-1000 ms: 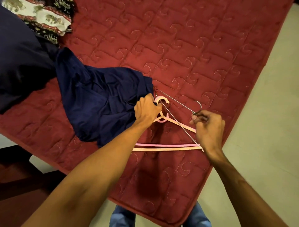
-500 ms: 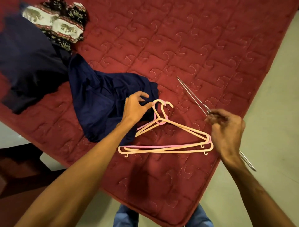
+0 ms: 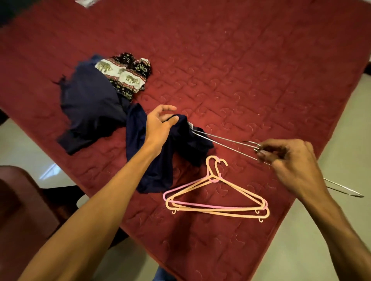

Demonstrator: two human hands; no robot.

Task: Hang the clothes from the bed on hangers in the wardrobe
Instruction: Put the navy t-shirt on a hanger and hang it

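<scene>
Navy garment (image 3: 155,172), gripped in left hand (image 3: 158,128)

Floor (image 3: 331,230) and furniture (image 3: 22,200) beside the bed (image 3: 251,66)
A pale, glossy floor is seen on both sides of the bed, with a bright reflection (image 3: 49,170) at the left. The dark reddish-brown furniture, too blurred to be identified, is set at the lower left. A white scrap (image 3: 86,2) is cut off by the top edge.

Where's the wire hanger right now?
Head view, right of centre: the right hand pinches the wire hanger near its hook, its far end in the navy garment the left hand holds, just above the plastic hangers.
</scene>
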